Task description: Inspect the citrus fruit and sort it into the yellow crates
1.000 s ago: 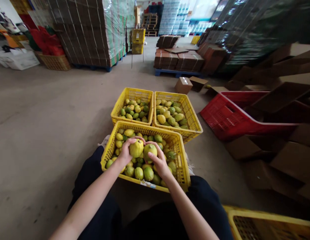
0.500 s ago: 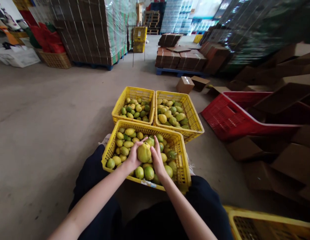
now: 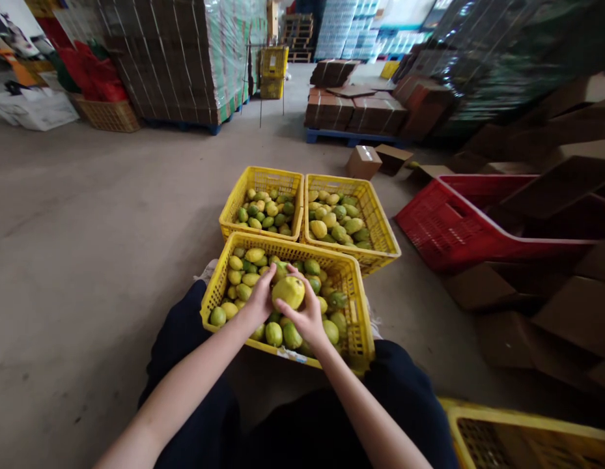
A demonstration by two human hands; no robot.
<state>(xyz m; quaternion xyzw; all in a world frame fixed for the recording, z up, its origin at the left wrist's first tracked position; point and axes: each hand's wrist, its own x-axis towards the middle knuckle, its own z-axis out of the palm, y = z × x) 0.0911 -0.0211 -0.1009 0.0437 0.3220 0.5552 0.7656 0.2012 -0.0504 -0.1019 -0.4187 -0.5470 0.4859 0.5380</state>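
Observation:
Between both hands, above the near yellow crate, is a large yellow-green fruit. My left hand is curled against a greener fruit just behind it, and touches the yellow one's left side. My right hand wraps the yellow fruit from the right, thumb across its front. Many green and yellow fruits fill the near crate. Behind it stand a left crate and a right crate, both holding similar fruits.
A red crate stands at the right among open cardboard boxes. Part of another yellow crate shows at the lower right. Farther back are a small box, flattened cartons on a blue pallet and wrapped stacks.
The yellow fruit has turned and shifted slightly right between my hands. My right thumb has moved across its front, and my left fingers have moved back toward the greener fruit.

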